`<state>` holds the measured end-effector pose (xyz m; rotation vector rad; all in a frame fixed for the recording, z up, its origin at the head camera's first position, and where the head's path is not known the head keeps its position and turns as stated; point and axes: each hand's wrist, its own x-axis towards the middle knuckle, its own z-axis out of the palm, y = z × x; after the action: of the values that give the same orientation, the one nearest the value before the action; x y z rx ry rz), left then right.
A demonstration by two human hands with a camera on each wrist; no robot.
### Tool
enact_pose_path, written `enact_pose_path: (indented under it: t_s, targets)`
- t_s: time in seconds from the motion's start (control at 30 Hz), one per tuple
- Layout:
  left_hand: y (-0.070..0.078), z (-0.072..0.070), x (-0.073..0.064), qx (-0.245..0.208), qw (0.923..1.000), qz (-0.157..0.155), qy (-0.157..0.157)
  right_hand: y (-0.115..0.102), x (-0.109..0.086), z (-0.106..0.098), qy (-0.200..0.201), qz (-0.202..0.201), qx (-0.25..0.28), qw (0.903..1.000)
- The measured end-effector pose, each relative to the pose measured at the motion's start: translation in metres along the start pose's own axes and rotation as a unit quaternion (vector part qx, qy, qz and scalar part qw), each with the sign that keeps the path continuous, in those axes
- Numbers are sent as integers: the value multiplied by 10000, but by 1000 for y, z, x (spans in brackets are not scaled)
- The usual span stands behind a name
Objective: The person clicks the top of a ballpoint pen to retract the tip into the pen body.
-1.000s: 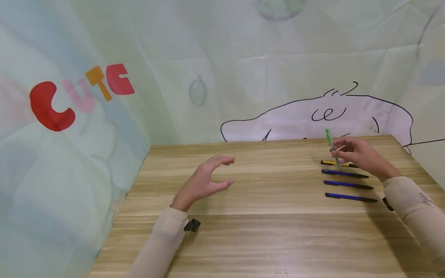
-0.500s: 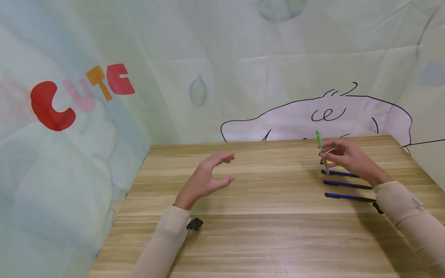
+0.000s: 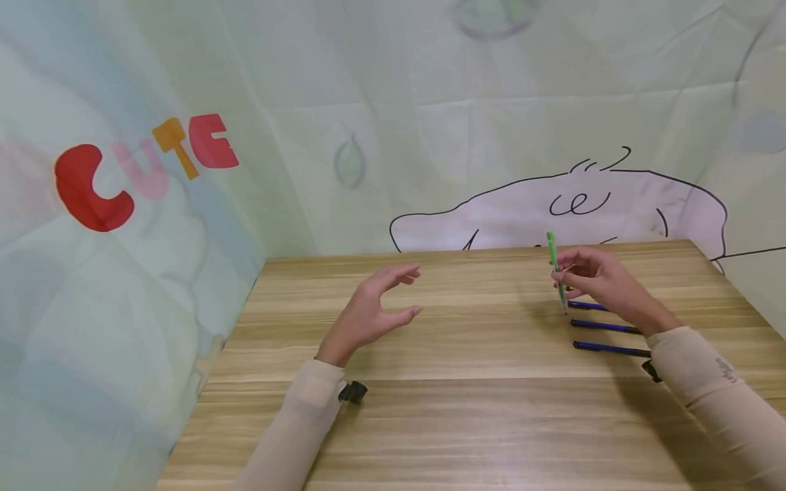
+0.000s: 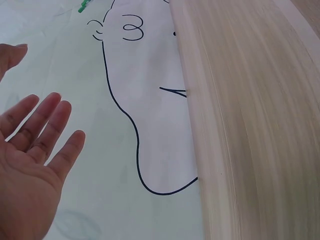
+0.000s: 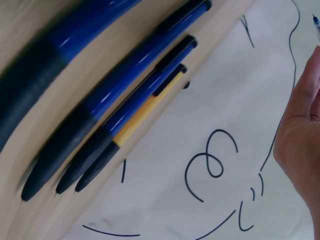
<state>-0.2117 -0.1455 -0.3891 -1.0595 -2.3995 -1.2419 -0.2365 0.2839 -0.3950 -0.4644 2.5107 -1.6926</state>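
Between the thumb and fingers of my right hand (image 3: 592, 276) is a slim pen with a green top (image 3: 550, 247), held nearly upright above the table. In the right wrist view its tip (image 5: 316, 22) shows at the upper right edge. Below this hand lie three blue pens (image 3: 608, 327) with black grips, side by side. Beyond them is a yellow pen (image 5: 135, 117), mostly hidden by the hand in the head view. My left hand (image 3: 371, 307) hovers over the table's left part, fingers and thumb spread apart and holding nothing.
The wood-grain table (image 3: 430, 423) meets a printed cloth backdrop (image 3: 430, 136) at its far edge. Another cloth side with the letters CUTE (image 3: 98, 187) stands at the left. A small black device (image 3: 353, 392) sits at the left wrist.
My right hand has moved left with the green-topped pen, from over the pens to just past their left ends. The left hand has shifted slightly right. The lying pens have stayed put.
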Motion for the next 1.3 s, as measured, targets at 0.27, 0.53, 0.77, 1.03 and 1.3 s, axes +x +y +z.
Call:
enact_pose_path:
  t_s: [0.27, 0.53, 0.77, 1.03, 1.3]
  targets:
    - [4, 7, 10, -54, 9999, 41, 109, -11, -4, 8, 130, -93, -35, 9999]
    - [10, 15, 24, -215, 9996, 139, 140, -22, -9, 15, 136, -128, 7, 9998]
    - [13, 22, 37, -296, 9992, 213, 168, -28, -13, 21, 11, -362, 218, 9991]
    - [15, 32, 49, -537, 9970, 487, 270, -34, -14, 27, -50, -424, 333, 9985]
    - [15, 42, 57, -761, 9948, 612, 279, -39, -11, 32, -53, -500, 435, 9978]
